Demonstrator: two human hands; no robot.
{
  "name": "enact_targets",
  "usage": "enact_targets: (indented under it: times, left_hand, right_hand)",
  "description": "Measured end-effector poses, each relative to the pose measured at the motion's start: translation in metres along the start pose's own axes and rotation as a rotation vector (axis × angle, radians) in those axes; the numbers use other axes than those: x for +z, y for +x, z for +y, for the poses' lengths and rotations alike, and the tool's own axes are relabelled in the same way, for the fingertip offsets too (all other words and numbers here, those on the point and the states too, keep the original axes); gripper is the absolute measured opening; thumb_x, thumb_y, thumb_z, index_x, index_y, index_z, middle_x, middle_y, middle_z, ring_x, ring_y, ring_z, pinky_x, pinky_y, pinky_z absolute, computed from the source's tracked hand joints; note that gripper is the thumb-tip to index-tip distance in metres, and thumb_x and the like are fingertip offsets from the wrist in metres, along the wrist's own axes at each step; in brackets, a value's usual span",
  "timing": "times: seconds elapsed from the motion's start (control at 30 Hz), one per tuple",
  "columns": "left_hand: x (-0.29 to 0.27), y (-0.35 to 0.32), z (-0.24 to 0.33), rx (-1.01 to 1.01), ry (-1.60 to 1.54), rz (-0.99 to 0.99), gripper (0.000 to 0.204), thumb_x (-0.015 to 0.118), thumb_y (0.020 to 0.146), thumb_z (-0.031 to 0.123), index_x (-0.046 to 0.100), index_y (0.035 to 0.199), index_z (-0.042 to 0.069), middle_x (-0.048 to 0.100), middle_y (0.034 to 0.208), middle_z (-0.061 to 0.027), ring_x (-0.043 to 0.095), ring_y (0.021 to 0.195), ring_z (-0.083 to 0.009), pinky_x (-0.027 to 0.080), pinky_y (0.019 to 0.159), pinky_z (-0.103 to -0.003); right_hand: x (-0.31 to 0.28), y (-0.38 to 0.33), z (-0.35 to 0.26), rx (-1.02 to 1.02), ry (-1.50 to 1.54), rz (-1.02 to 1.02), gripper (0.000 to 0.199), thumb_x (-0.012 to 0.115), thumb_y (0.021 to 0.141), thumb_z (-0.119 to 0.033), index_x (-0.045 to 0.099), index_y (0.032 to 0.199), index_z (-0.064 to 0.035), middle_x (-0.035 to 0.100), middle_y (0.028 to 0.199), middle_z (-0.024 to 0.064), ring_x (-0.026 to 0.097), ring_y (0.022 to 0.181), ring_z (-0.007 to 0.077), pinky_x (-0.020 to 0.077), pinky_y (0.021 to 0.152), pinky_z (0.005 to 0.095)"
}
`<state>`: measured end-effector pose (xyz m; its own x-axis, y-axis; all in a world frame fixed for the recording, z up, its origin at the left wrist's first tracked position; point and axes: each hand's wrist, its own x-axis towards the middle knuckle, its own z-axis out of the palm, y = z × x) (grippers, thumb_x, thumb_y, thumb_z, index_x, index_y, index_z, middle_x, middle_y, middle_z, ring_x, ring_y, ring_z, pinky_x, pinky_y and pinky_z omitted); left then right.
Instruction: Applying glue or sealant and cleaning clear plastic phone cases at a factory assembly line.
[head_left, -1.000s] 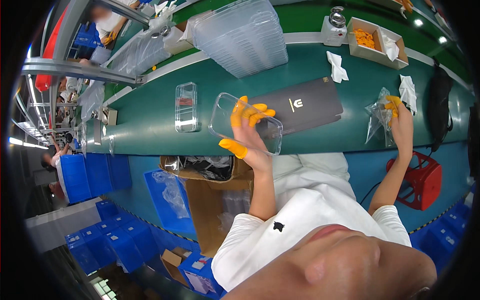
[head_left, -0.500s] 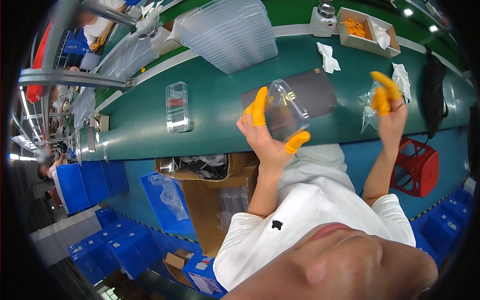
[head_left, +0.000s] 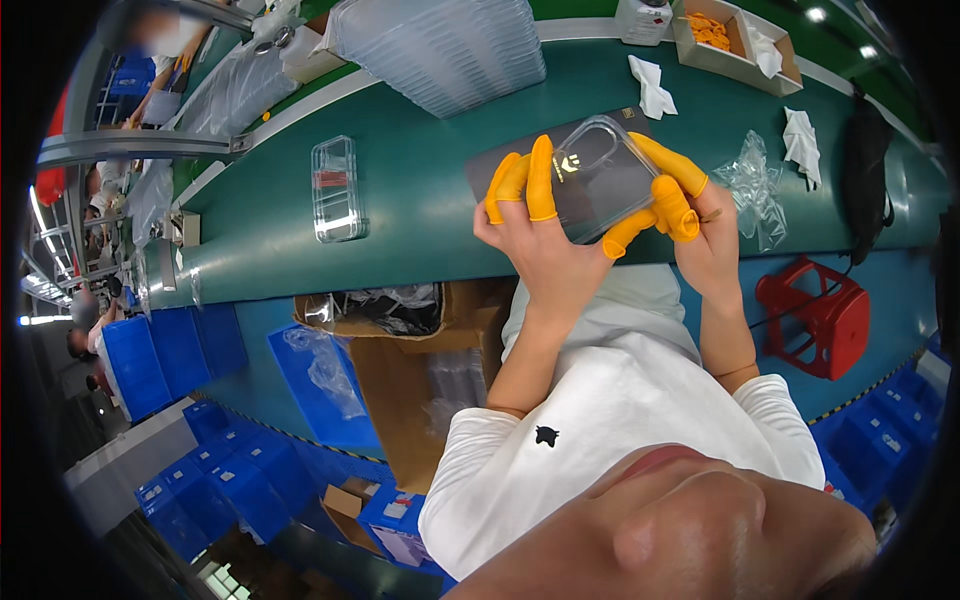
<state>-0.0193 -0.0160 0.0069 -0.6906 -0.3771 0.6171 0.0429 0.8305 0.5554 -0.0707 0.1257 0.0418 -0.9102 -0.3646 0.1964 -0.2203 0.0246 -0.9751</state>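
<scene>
Both my hands hold a clear phone case, raised over a dark grey flat mat on the green table. Its camera opening points to the far side. My left hand grips the left edge between thumb and fingers. My right hand has its fingers on the right edge and near corner. Yellow finger cots cover several fingertips on each hand. A crumpled clear plastic bag lies to the right of the right hand.
A clear plastic blister tray lies at left; stacked clear trays stand behind. At the back right are a box of orange finger cots, white wipes and a white bottle. Below are an open carton and red stool.
My right hand has let go of the plastic bag, moved left and taken hold of the phone case. The case, held throughout by my left hand, has turned flatter to view.
</scene>
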Motion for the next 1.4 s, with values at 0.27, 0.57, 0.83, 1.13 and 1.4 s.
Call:
enact_targets:
  times: [0.27,0.57,0.83,1.13,1.4]
  left_hand:
    - [-0.032,0.008,-0.015,-0.180,-0.410,-0.228,0.067,0.066,0.078,0.053,0.058,0.120,0.001,0.059,0.111,-0.0141,0.053,0.104,-0.0292,0.032,0.094,-0.041]
    - [-0.013,-0.028,-0.014,-0.671,-1.397,-1.022,0.086,0.023,0.091,0.070,0.051,0.127,-0.003,0.060,0.115,-0.0169,0.057,0.105,-0.0253,0.036,0.099,-0.034]
    - [-0.005,-0.014,0.001,-0.778,-1.903,-1.074,0.104,0.018,0.082,0.081,0.043,0.129,-0.007,0.060,0.105,-0.0203,0.059,0.095,-0.0287,0.042,0.091,-0.040]
    - [-0.007,-0.004,0.019,-0.702,-1.783,-0.819,0.102,0.015,0.083,0.080,0.042,0.130,-0.007,0.060,0.098,-0.0174,0.061,0.083,-0.0275,0.044,0.085,-0.038]
    - [-0.013,-0.009,0.030,-0.649,-1.587,-0.793,0.087,0.011,0.093,0.067,0.037,0.132,-0.006,0.057,0.109,-0.0168,0.058,0.096,-0.0243,0.040,0.092,-0.036]
  right_hand:
    - [-0.038,0.013,-0.003,-0.084,-0.149,-0.120,0.026,0.060,0.090,-0.012,0.065,0.112,0.0008,0.059,0.070,0.0008,0.050,0.058,0.0064,0.0353,0.052,0.0196]
    - [-0.051,0.014,0.001,-0.064,-0.024,-0.319,0.023,0.059,0.091,-0.015,0.066,0.105,0.0020,0.059,0.068,0.0007,0.047,0.051,0.0046,0.0316,0.046,0.0191]
    - [-0.051,0.014,0.005,0.151,-0.014,-0.034,0.041,0.045,0.099,-0.033,0.061,0.115,0.0016,0.064,0.085,0.0059,0.055,0.068,0.0073,0.0399,0.059,0.0186]
    - [-0.040,0.007,0.021,-0.286,0.635,0.268,0.042,0.050,0.096,-0.035,0.061,0.109,0.0033,0.065,0.096,0.0133,0.064,0.083,0.0199,0.0524,0.075,0.0326]
    - [-0.003,0.038,-0.019,-0.559,-0.153,0.209,0.022,0.067,0.088,-0.018,0.059,0.088,0.0027,0.057,0.072,0.0045,0.053,0.059,0.0101,0.0407,0.055,0.0184]
